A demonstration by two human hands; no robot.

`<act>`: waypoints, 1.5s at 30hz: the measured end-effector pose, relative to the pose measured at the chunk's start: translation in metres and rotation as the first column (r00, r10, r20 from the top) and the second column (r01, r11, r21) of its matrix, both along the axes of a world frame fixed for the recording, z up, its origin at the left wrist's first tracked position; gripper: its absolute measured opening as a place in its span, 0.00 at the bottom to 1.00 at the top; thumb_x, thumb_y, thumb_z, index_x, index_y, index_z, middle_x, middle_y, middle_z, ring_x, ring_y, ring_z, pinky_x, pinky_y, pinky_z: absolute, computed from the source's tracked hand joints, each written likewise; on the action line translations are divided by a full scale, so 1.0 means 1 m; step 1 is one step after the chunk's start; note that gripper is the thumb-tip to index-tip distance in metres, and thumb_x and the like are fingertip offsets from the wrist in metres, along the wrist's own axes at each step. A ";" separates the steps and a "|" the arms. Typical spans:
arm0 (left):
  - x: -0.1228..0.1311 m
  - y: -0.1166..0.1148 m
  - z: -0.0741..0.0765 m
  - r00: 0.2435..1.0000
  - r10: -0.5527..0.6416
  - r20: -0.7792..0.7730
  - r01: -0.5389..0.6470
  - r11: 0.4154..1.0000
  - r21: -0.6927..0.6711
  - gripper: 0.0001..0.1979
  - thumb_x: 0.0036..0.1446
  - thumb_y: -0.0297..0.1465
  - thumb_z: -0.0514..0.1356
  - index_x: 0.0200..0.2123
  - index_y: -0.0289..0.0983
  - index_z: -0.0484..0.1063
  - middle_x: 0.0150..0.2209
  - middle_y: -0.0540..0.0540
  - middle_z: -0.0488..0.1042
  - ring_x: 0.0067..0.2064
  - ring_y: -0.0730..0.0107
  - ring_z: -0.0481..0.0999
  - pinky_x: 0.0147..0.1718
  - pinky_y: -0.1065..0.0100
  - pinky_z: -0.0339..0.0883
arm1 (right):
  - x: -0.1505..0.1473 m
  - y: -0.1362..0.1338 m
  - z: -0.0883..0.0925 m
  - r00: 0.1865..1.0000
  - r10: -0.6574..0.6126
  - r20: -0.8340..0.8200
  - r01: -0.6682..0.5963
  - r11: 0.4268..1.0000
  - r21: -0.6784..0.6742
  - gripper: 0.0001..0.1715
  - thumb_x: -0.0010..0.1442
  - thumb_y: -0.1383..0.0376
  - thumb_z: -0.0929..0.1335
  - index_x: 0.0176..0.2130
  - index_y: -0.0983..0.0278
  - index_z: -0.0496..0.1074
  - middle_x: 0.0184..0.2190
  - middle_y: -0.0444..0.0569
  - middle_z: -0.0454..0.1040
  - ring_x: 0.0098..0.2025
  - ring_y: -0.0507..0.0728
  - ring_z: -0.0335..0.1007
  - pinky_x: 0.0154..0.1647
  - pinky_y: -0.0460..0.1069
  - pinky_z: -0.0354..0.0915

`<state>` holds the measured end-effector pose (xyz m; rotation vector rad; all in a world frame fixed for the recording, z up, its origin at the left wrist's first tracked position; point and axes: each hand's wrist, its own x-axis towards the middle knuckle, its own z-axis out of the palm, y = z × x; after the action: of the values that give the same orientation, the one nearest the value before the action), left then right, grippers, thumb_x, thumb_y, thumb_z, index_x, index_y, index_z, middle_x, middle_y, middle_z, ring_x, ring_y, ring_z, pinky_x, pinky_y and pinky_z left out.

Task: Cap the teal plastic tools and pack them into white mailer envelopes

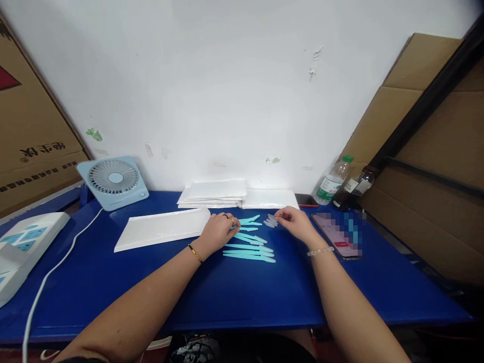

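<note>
Several teal eyebrow razors [247, 256] lie in a loose column on the blue table, handles to the left and blade ends to the right. My left hand [218, 231] is at the upper razors, its fingers closed on the handle end of one razor [248, 229]. Just right of the blade ends is a small group of clear plastic caps [269, 221]. My right hand [295, 222] has thumb and forefinger pinched at the right edge of that group, on a cap. The fingertips partly hide what each hand grips.
White padded mailers [214, 190] are stacked by the wall, and a single mailer [159, 229] lies left of my left hand. A blue fan [113, 181] stands at the left. Two bottles [333, 184] and a phone [335, 234] are at the right.
</note>
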<state>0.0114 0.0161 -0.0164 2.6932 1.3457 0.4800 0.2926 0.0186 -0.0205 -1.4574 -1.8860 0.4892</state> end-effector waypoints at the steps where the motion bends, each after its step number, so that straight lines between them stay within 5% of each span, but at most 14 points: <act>1: 0.000 0.001 -0.001 1.000 -0.003 -0.010 0.003 1.000 0.017 0.11 0.61 0.34 0.53 0.41 0.42 0.75 0.42 0.47 0.75 0.43 0.63 0.70 0.37 0.65 0.56 | 0.002 0.002 -0.001 0.997 -0.039 0.061 0.038 0.999 0.027 0.07 0.53 0.63 0.67 0.31 0.63 0.75 0.28 0.47 0.74 0.29 0.54 0.68 0.32 0.48 0.63; 8: 0.003 0.008 -0.003 0.996 0.015 -0.085 -0.011 0.999 0.053 0.09 0.59 0.34 0.56 0.37 0.42 0.77 0.40 0.47 0.75 0.41 0.63 0.69 0.37 0.65 0.56 | -0.014 0.003 -0.009 0.964 0.070 0.255 -0.067 0.998 -0.020 0.05 0.53 0.66 0.67 0.30 0.63 0.74 0.30 0.47 0.72 0.31 0.53 0.68 0.33 0.47 0.62; 14: 0.001 0.005 0.008 0.995 0.046 -0.092 -0.055 0.994 -0.095 0.06 0.55 0.33 0.59 0.31 0.40 0.76 0.37 0.47 0.75 0.43 0.62 0.70 0.39 0.65 0.59 | -0.013 0.002 -0.010 0.974 0.103 0.201 -0.070 0.983 -0.167 0.04 0.51 0.66 0.68 0.31 0.63 0.73 0.30 0.46 0.72 0.32 0.53 0.68 0.32 0.47 0.63; 21: 0.000 -0.006 0.012 0.990 -0.005 -0.141 -0.008 0.996 -0.087 0.08 0.57 0.32 0.56 0.30 0.39 0.74 0.37 0.45 0.74 0.43 0.62 0.69 0.40 0.65 0.59 | -0.016 -0.006 -0.001 0.968 0.152 0.201 -0.114 0.975 -0.189 0.04 0.51 0.71 0.66 0.30 0.63 0.70 0.28 0.44 0.72 0.30 0.52 0.67 0.31 0.47 0.61; 25: 0.001 -0.006 0.011 1.000 -0.002 0.005 0.003 0.999 -0.050 0.08 0.60 0.32 0.52 0.33 0.38 0.70 0.35 0.46 0.73 0.42 0.62 0.69 0.41 0.63 0.59 | -0.018 -0.006 -0.002 0.973 0.154 0.173 -0.112 0.967 -0.228 0.08 0.52 0.71 0.66 0.34 0.63 0.72 0.27 0.45 0.72 0.29 0.53 0.68 0.30 0.47 0.61; 31: 0.001 -0.011 0.013 0.896 0.000 0.445 0.152 0.940 -0.306 0.11 0.65 0.35 0.42 0.40 0.39 0.60 0.32 0.50 0.69 0.32 0.71 0.68 0.31 0.69 0.62 | -0.019 -0.007 -0.006 0.955 0.213 0.208 -0.179 0.969 -0.170 0.08 0.51 0.74 0.66 0.30 0.63 0.71 0.28 0.45 0.71 0.31 0.53 0.67 0.31 0.48 0.61; 38: -0.001 -0.010 0.013 0.931 -0.105 0.349 0.215 0.932 -0.293 0.19 0.65 0.42 0.43 0.34 0.38 0.68 0.36 0.48 0.69 0.38 0.69 0.68 0.40 0.68 0.62 | -0.027 -0.010 -0.007 0.954 0.223 0.199 -0.194 0.968 -0.156 0.08 0.53 0.72 0.66 0.37 0.63 0.69 0.28 0.43 0.69 0.30 0.52 0.65 0.32 0.48 0.60; 45: -0.008 -0.011 0.016 0.933 -0.030 0.358 0.161 0.925 -0.343 0.21 0.66 0.44 0.39 0.40 0.38 0.65 0.32 0.50 0.68 0.33 0.70 0.67 0.35 0.68 0.63 | -0.042 -0.008 -0.010 0.951 0.190 0.244 -0.187 0.982 -0.037 0.09 0.60 0.64 0.65 0.43 0.62 0.68 0.33 0.46 0.69 0.30 0.52 0.64 0.32 0.47 0.59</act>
<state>0.0031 0.0047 -0.0001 2.2276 1.0729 0.5918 0.2506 0.0106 -0.0303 -1.4060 -2.2376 0.4246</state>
